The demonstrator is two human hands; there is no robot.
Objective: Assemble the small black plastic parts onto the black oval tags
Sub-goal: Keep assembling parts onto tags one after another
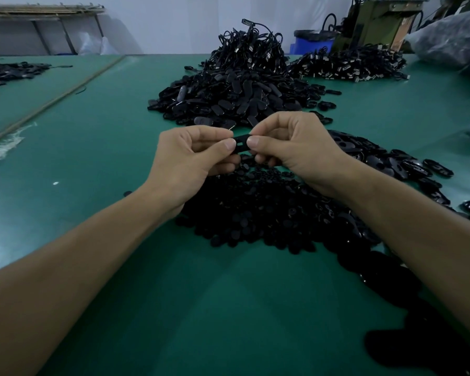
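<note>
Above the heap of small black parts [269, 213], the left hand [190, 156] and right hand [293, 147] are each pinching one end of an oval tag [242, 143]. Uneven thumb pressure is probably risking a slip into that heap.

A green table [92, 164] fills the view, a thin strip [55, 99] running aslant across its left part. At the far end lie black cords with metal ends, a tall heap [255, 47] and a flatter heap [347, 64]. Behind stand a blue bin [310, 45], a green machine [375, 23] and, far left, a metal rack [44, 15].
</note>
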